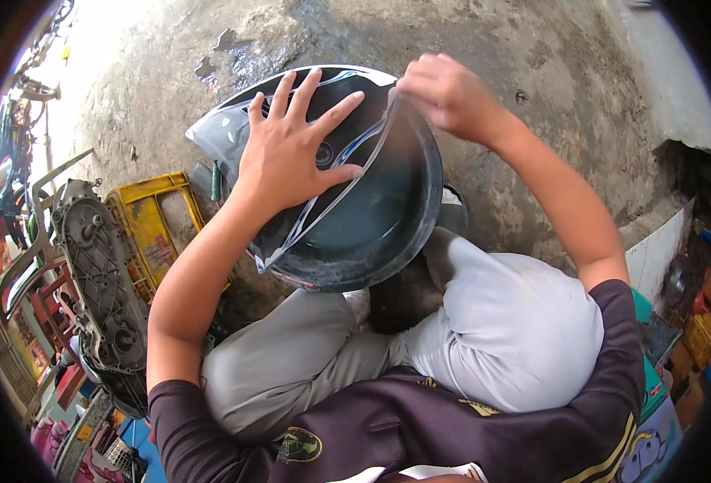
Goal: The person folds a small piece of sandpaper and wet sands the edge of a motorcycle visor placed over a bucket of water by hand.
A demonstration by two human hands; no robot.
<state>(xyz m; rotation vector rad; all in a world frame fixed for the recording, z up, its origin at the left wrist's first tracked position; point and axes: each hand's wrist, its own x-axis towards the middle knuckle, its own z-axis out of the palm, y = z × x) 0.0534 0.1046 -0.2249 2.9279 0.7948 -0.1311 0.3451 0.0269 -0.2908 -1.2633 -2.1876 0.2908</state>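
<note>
A black motorcycle body panel (234, 129) with white and blue stripes rests across a round black basin (432, 189) in front of my knees. The basin holds murky water (363, 229). My left hand (291, 145) lies spread on the panel, fingers apart, pressing its dark face. At the panel's upper right end, my right hand (444, 92) is closed in a pinch, slightly blurred. Its fingertips meet the end of a thin translucent strip (379, 137), which runs along the panel's near edge, past my left thumb. Whether the strip is loose along its whole length, I cannot tell.
To the left stand a grey metal engine casing (102, 274) and a yellow plastic crate (150, 221). A green-handled tool (216, 181) is beside the basin. Wet patches (226, 40) mark the concrete floor (564, 56). Boxes and assorted items crowd the right edge.
</note>
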